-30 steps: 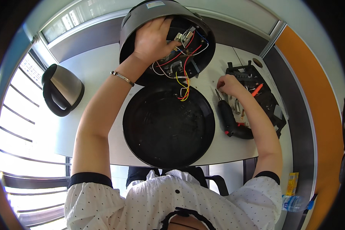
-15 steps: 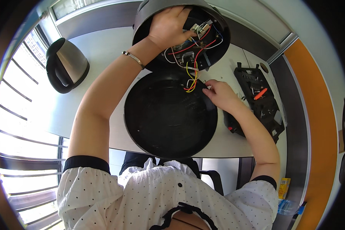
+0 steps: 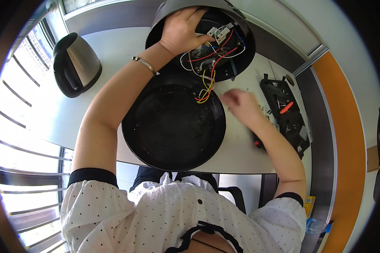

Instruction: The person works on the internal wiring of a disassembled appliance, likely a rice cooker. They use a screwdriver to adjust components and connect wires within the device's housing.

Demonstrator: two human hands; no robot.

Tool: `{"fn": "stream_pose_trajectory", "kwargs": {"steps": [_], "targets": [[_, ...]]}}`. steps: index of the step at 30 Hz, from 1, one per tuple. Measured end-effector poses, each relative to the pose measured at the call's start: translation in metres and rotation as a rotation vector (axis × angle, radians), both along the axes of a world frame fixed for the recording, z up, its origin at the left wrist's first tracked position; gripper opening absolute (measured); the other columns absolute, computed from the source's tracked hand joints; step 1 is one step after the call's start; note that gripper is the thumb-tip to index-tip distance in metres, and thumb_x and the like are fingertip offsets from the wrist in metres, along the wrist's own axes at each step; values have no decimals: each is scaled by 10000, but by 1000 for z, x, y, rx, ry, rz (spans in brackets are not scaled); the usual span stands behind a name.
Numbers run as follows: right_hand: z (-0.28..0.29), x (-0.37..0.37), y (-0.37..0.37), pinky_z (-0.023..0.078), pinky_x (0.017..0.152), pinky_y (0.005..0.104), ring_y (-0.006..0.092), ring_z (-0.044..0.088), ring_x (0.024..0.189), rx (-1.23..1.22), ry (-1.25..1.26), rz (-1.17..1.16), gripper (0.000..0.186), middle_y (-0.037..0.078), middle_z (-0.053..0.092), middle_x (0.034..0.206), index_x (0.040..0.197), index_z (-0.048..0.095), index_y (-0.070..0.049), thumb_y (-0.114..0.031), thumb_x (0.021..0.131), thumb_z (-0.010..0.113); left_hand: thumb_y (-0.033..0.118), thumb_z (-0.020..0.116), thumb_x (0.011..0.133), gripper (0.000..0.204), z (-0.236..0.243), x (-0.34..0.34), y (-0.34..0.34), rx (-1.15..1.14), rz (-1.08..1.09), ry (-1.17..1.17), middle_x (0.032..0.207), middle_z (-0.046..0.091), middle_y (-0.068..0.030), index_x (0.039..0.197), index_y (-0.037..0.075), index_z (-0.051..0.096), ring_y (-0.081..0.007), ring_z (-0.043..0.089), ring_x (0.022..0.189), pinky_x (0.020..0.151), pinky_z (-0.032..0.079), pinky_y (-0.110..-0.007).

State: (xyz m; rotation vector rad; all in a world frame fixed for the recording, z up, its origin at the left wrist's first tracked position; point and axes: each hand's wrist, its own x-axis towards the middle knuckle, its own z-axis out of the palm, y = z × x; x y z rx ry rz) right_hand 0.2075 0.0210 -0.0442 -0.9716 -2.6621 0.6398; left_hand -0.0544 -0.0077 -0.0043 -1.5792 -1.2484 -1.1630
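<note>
At the top, a dark round appliance housing [image 3: 237, 13] is tipped so that its hollow inside faces me. My left hand [image 3: 182, 30] reaches into it and holds it there, fingers against the inner wall and thumb beside the white connectors [image 3: 218, 33]. Red, yellow and white wires [image 3: 207, 89] run down from its inside to a wide black round pan-shaped part [image 3: 175, 126] lying just below. My right hand [image 3: 242, 105] is a little to the right of that part, not touching it; motion smears its fingers.
A steel kettle with a black handle [image 3: 77, 65] stands at the left on the white table [image 3: 114, 46]. To the right lies an open black tool case [image 3: 280, 90] with an orange-handled tool [image 3: 287, 107]. A chair armrest [image 3: 234, 196] shows below the table edge.
The black round part has slid left and slightly toward me, its wire ends shifting with it. My right hand has come off its rim. My left hand stays inside the housing.
</note>
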Motion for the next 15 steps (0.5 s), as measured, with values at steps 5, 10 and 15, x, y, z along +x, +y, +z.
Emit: {"fn": "stream_pose_trajectory", "kwargs": {"steps": [5,10,15], "targets": [[56,-5,72,444,945,393,326,574,1109,1030,620,60,583,188,607,1172,1253,523,-13,-260,767,731,406,821,556,692,5,-2,9,117,-14,67,1064,621,-94,1111,39,629,-283,595,982,851,484,-367],[56,-31,121,383,1024,358,312,524,1206,357,504,129,677,181,570,1267,1377,427,-44,-115,745,659,406,822,551,695,4,-2,10,119,-2,85,1074,617,-96,1110,40,630,-284,595,979,853,483,-375],[59,-41,95,489,846,359,358,640,942,378,399,-42,607,240,644,1040,1352,473,-80,-60,751,554,412,824,551,707,1,-7,7,116,-16,67,1101,608,-100,1121,42,629,-292,579,1021,878,469,-390]]}}
